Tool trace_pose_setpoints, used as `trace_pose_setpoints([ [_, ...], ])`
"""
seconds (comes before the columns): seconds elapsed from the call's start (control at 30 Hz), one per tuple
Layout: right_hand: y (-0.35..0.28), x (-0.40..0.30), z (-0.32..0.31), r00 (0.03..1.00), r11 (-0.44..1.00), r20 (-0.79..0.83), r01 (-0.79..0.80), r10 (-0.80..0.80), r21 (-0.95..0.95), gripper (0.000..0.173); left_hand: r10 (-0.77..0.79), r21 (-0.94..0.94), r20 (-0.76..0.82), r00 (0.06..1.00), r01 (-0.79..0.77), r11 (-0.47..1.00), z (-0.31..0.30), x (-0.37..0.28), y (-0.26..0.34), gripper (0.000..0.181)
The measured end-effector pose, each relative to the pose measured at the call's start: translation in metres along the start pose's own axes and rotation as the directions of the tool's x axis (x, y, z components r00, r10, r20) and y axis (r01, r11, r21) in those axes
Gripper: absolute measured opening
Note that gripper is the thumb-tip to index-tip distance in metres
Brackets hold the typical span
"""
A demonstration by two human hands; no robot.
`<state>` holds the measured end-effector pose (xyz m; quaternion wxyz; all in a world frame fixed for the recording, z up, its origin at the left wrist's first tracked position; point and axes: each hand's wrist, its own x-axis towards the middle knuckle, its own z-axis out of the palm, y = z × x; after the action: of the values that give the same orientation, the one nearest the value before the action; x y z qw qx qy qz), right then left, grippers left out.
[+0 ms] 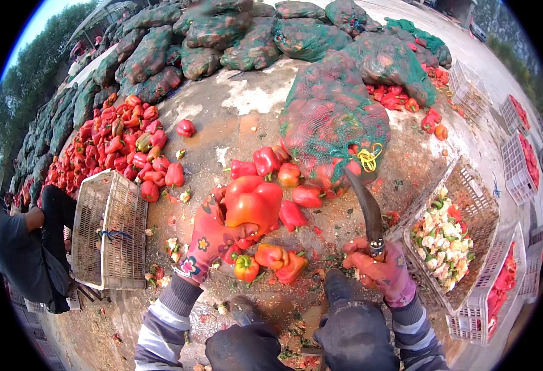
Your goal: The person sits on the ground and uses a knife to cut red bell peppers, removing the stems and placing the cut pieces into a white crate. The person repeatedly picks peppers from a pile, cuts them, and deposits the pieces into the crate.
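Observation:
A large red bell pepper (pixel 253 204) is gripped in my left hand (pixel 209 236), which wears a pink flowered glove. My right hand (pixel 378 269), gloved alike, holds a curved blade (pixel 366 204) by its handle, the blade pointing away from me and up towards the net sack. Blade and pepper are apart. On the wet ground below the held pepper lie a yellow-green pepper (pixel 246 268) and orange-red peppers (pixel 291 266). Several red peppers (pixel 267 161) lie just beyond it. To the right of my right hand, a plastic crate (pixel 478 204) holds cut-out pepper cores (pixel 443 241).
A green net sack of peppers (pixel 334 111) tied with yellow cord lies ahead. At left are a pepper heap (pixel 118 139), plastic crates (pixel 125 241) and a seated person (pixel 30 255). Stacked sacks (pixel 220 32) line the back. Crates of red peppers (pixel 503 287) stand at right.

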<state>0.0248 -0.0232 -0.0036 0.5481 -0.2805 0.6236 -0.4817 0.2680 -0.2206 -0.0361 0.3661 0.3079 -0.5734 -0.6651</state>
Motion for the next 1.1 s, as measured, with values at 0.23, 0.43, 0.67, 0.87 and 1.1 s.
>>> trace_pose_setpoints([
  [0.23, -0.039, -0.089, -0.019, 0.978, 0.993, 0.181, 0.112, -0.102, -0.047, 0.021, 0.018, 0.127, 0.185, 0.983, -0.043, 0.991, 0.112, -0.038, 0.102, 0.067],
  [0.43, -0.032, -0.158, -0.048, 0.898, 0.845, -0.064, 0.384, -0.436, -0.371, 0.025, 0.035, 0.300, 0.276, 0.961, -0.120, 0.946, 0.208, -0.088, 0.133, 0.053],
  [0.67, 0.020, -0.212, -0.064, 0.743, 0.646, -0.250, 0.304, -0.621, -0.700, 0.023, 0.142, -0.027, 0.304, 0.942, -0.141, 0.990, 0.248, -0.110, 0.081, 0.034],
  [0.87, 0.125, -0.282, -0.123, 0.875, 0.866, -0.405, 0.033, -0.266, -0.499, 0.033, -0.083, 0.048, 0.181, 0.980, 0.075, 0.996, 0.314, -0.103, 0.054, 0.032],
  [1.1, 0.071, -0.279, -0.190, 0.740, 0.891, -0.528, 0.446, -0.418, -0.081, 0.053, -0.044, -0.018, 0.457, 0.888, 0.058, 0.998, 0.364, -0.127, -0.037, 0.010],
])
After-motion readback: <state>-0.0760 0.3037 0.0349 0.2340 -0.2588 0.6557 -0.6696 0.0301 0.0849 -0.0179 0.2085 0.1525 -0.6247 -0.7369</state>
